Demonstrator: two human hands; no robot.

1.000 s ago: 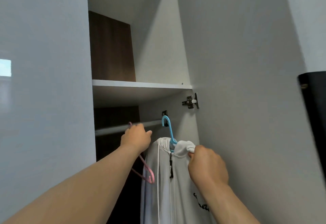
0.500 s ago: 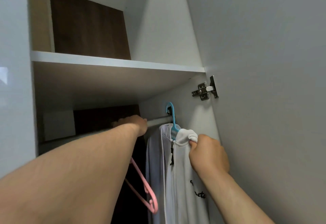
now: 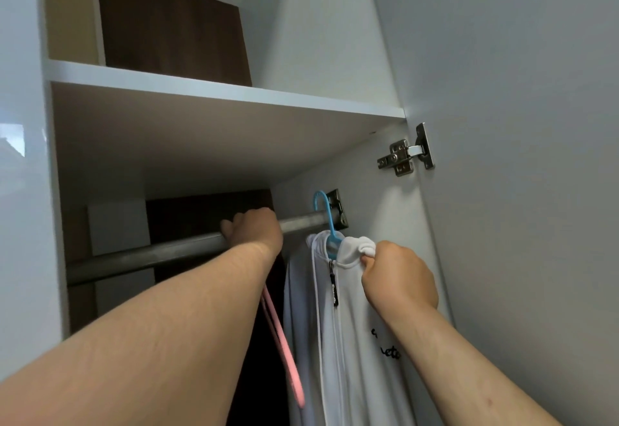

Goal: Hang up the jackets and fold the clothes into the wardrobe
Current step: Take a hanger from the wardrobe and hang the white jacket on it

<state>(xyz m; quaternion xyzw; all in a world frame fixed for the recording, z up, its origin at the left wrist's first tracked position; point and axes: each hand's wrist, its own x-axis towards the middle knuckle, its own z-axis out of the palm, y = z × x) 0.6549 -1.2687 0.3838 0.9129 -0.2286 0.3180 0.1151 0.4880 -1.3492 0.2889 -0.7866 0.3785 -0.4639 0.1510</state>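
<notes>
Wardrobe shelf (image 3: 234, 94) overhead, left hand (image 3: 256, 229) gripping rail (image 3: 150, 254), right hand (image 3: 398, 278) pinching white jacket (image 3: 355, 358)

Steel hinge (image 3: 404, 155) — on white door (image 3: 522, 97)

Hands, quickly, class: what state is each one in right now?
Left hand: curled at the rail, holding the pink hanger.
Right hand: pinching the white jacket at its collar.

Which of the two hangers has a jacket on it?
The blue hanger, hooked over the rail near its right end, carries the white jacket. The pink hanger, hanging below the left hand, is bare.
</notes>
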